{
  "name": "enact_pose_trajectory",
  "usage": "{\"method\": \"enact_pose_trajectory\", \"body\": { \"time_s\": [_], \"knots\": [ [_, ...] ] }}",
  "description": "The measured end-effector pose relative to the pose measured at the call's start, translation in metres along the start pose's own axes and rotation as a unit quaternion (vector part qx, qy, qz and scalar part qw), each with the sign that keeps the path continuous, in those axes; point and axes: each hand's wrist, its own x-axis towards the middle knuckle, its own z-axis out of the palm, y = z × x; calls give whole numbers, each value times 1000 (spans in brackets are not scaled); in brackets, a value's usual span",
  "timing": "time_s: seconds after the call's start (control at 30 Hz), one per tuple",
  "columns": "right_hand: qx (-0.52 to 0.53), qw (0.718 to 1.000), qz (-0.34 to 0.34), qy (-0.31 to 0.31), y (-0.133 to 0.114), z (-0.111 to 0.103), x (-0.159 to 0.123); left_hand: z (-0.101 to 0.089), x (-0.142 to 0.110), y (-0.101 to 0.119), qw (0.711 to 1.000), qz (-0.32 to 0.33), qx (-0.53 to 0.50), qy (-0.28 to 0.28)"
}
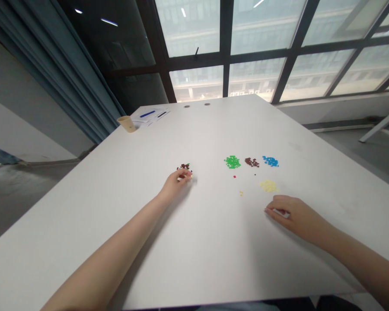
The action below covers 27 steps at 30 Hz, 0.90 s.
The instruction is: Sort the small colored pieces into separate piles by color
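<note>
Blue curtain: A long blue cloth curtain [84, 73] hangs far past the left hand, beside the tabletop.

Paper cup: A tan paper cup [126, 124] stands on the white tabletop [84, 224], far ahead of the left hand.

Papers: White sheets of paper [151, 115] lie just beside the cup, with a blue pen [147, 114] on them.

Left hand: The left hand [175, 183] rests on the tabletop. Its fingers are bunched and pinch a small white piece [183, 178]. It is too small to tell what it is.

Dark bits: A little heap of dark brown bits [183, 166] sits touching the fingertips of the left hand.

Green bits: A heap of tiny green square bits [232, 162] lies between the hands, farther ahead.

Red bit: One tiny red bit [234, 176] sits just below the green heap.

Small yellow bits: A few tiny yellow bits [241, 193] lie between the hands.

Brown bits: A heap of tiny brown bits [252, 162] sits next to the green heap.

Blue bits: A heap of tiny blue bits [270, 161] lies ahead of the right hand.

Pale yellow bits: A heap of pale yellow bits [268, 186] lies just ahead of the right hand.

Right hand: The right hand [294, 214] rests on the tabletop. Its fingers curl in and pinch a flat white piece [281, 212].
</note>
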Motion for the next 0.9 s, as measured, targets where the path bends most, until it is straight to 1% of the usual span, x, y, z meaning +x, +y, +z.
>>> {"method": "enact_pose_trajectory", "body": {
  "time_s": [0.03, 0.07, 0.13, 0.23, 0.3, 0.33, 0.37, 0.4, 0.5, 0.57, 0.63, 0.73, 0.8, 0.9],
  "knots": [
    [-3, 1000, -2, -1, -1, 0, 0, 3, -5, 7, 996, -11, -84, -17],
    [-4, 1000, -4, -1, -3, 1, 1, 5, -10, 15, 986, -23, -161, -35],
    [-1, 1000, -9, 0, -6, 2, 1, 12, -23, 32, 961, -51, -263, -71],
    [15, 1000, -19, -4, -9, 4, 2, 21, -41, 56, 924, -79, -360, -102],
    [24, 999, -27, -3, -10, 5, 2, 26, -50, 67, 903, -87, -403, -120],
    [25, 999, -30, -1, -10, 5, 3, 29, -53, 71, 897, -89, -412, -129],
    [24, 999, -32, 1, -10, 6, 3, 31, -55, 73, 898, -89, -409, -136],
    [21, 999, -32, 2, -10, 7, 3, 34, -57, 75, 906, -87, -390, -139],
    [23, 999, -32, 5, -15, 16, -1, 43, -64, 75, 956, -60, -258, -129],
    [34, 997, -63, -4, -25, 28, -8, 50, -72, 74, 978, -18, -162, -133],
    [42, 990, -127, -33, -37, 41, -17, 58, -82, 73, 980, 40, -104, -163],
    [36, 969, -227, -91, -56, 55, -27, 66, -92, 70, 969, 115, -76, -203],
    [31, 959, -263, -99, -62, 60, -28, 68, -94, 69, 967, 131, -71, -205],
    [50, 958, -272, -78, -61, 62, -26, 67, -92, 69, 970, 121, -62, -203]
  ]
}}
